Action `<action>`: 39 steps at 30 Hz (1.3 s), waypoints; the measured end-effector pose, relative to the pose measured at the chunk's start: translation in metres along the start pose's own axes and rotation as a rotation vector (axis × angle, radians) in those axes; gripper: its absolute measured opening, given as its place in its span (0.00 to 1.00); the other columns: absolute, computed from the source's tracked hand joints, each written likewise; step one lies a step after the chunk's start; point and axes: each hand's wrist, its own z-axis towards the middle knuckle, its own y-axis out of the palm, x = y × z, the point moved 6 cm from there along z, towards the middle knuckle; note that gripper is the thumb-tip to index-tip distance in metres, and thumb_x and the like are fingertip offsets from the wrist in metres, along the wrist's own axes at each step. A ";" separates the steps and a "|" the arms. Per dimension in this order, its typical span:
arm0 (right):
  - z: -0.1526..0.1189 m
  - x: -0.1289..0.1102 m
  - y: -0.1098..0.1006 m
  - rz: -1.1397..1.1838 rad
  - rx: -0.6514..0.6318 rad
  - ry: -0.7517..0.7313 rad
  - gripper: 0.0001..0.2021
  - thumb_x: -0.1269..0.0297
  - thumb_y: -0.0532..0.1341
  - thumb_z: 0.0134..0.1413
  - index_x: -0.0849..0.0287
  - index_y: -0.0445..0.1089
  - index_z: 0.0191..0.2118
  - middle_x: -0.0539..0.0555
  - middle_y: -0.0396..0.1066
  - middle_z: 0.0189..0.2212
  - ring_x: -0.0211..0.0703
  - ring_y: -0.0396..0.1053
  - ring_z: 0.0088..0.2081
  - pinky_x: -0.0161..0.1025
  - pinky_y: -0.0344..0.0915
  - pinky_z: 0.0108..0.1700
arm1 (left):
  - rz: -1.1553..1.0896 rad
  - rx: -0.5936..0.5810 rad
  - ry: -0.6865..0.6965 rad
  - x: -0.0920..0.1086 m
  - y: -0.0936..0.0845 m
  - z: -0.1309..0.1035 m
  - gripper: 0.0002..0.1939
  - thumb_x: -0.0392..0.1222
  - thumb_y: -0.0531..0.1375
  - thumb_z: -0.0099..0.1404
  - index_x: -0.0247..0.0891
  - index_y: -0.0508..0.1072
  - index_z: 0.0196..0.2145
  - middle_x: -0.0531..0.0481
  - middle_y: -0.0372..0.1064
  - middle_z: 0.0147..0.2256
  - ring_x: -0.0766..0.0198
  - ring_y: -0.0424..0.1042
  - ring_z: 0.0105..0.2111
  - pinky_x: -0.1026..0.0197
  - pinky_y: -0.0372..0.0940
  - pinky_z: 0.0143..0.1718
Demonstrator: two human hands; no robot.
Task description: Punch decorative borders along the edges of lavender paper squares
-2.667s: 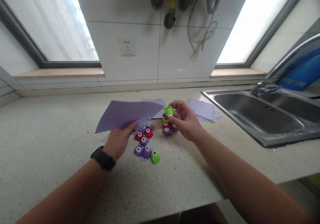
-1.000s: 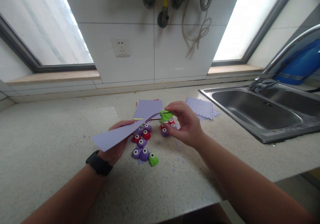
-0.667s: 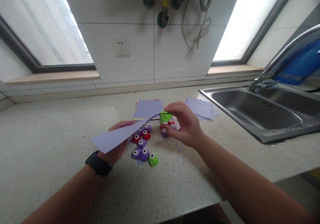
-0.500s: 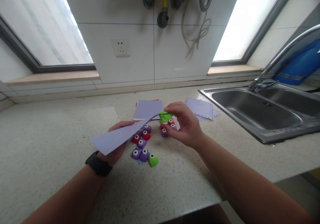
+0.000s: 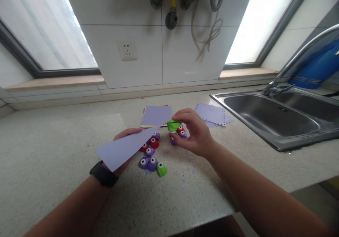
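A sheet of lilac paper (image 5: 124, 147) rests across my left hand (image 5: 124, 135), whose fingers are partly hidden behind it; the hand grips the sheet near its left part. My right hand (image 5: 194, 132) pinches a green craft punch (image 5: 173, 125) between thumb and fingers. The sheet's far corner runs into the punch's slot. Below the paper lie several purple craft punches (image 5: 152, 164) and two red ones (image 5: 154, 143), with star marks on their white buttons. Another green punch (image 5: 161, 169) is at the near end of this group. More punches (image 5: 182, 134) sit behind my right hand.
A stack of coloured paper (image 5: 156, 115) lies behind my hands. To its right are lilac sheets with punched edges (image 5: 210, 113). Small paper scraps (image 5: 188, 169) dot the counter (image 5: 66, 152). A steel sink (image 5: 267, 115) with a tap (image 5: 275, 85) is at the right.
The sheet's near corner has swung slightly down and right, and the paper is less bowed near the punch. My right hand and the green punch have shifted slightly left.
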 end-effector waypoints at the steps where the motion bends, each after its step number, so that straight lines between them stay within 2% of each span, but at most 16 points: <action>1: 0.000 -0.001 0.000 -0.005 -0.002 -0.005 0.23 0.72 0.69 0.52 0.50 0.71 0.54 0.55 0.72 0.44 0.50 0.73 0.45 0.52 0.75 0.47 | 0.008 0.003 -0.004 0.000 -0.001 0.000 0.11 0.39 0.73 0.57 0.45 0.85 0.40 0.41 0.82 0.46 0.49 0.80 0.37 0.51 0.76 0.34; 6: 0.000 -0.001 0.001 -0.006 -0.021 -0.005 0.22 0.72 0.69 0.53 0.50 0.71 0.54 0.56 0.72 0.44 0.50 0.73 0.45 0.52 0.75 0.46 | 0.087 0.027 0.019 0.002 -0.002 0.000 0.10 0.38 0.73 0.56 0.45 0.86 0.38 0.41 0.82 0.42 0.50 0.79 0.34 0.53 0.76 0.33; 12: 0.001 -0.003 0.003 0.003 -0.028 -0.010 0.22 0.72 0.69 0.53 0.51 0.71 0.54 0.56 0.72 0.44 0.50 0.73 0.45 0.51 0.74 0.46 | 0.023 -0.015 0.028 -0.001 0.000 0.002 0.10 0.40 0.71 0.60 0.45 0.85 0.40 0.42 0.82 0.46 0.53 0.78 0.31 0.53 0.75 0.32; 17: -0.001 0.002 0.003 0.035 -0.012 0.029 0.22 0.71 0.69 0.54 0.50 0.70 0.54 0.56 0.72 0.44 0.50 0.73 0.45 0.51 0.74 0.46 | 0.008 -0.001 0.005 -0.005 -0.003 0.002 0.10 0.40 0.72 0.59 0.43 0.85 0.40 0.42 0.82 0.45 0.51 0.79 0.38 0.53 0.75 0.36; 20: -0.004 0.008 0.004 0.077 -0.009 0.072 0.22 0.71 0.69 0.54 0.50 0.70 0.54 0.56 0.71 0.45 0.49 0.72 0.45 0.49 0.75 0.44 | 0.014 0.024 0.004 -0.006 -0.004 0.004 0.11 0.39 0.73 0.57 0.43 0.85 0.40 0.44 0.82 0.42 0.52 0.79 0.40 0.56 0.74 0.39; 24: -0.008 0.015 0.006 0.136 -0.008 0.128 0.22 0.71 0.69 0.55 0.51 0.70 0.55 0.56 0.71 0.46 0.46 0.72 0.43 0.45 0.76 0.43 | 0.010 0.040 -0.016 -0.006 0.000 0.006 0.11 0.40 0.74 0.57 0.42 0.85 0.39 0.45 0.82 0.42 0.55 0.77 0.41 0.61 0.72 0.38; 28: -0.010 0.018 0.007 0.158 -0.003 0.169 0.21 0.70 0.70 0.55 0.52 0.70 0.54 0.55 0.70 0.45 0.44 0.72 0.41 0.43 0.75 0.41 | 0.001 0.061 -0.039 -0.005 0.004 0.006 0.10 0.42 0.75 0.56 0.42 0.85 0.37 0.47 0.81 0.40 0.56 0.76 0.38 0.61 0.70 0.35; 39: -0.012 0.026 0.011 0.316 0.026 0.277 0.19 0.70 0.70 0.56 0.53 0.69 0.52 0.52 0.71 0.41 0.40 0.71 0.36 0.40 0.73 0.38 | -0.046 0.148 -0.044 -0.008 0.003 0.003 0.13 0.41 0.78 0.52 0.43 0.83 0.35 0.53 0.79 0.34 0.63 0.74 0.32 0.62 0.69 0.34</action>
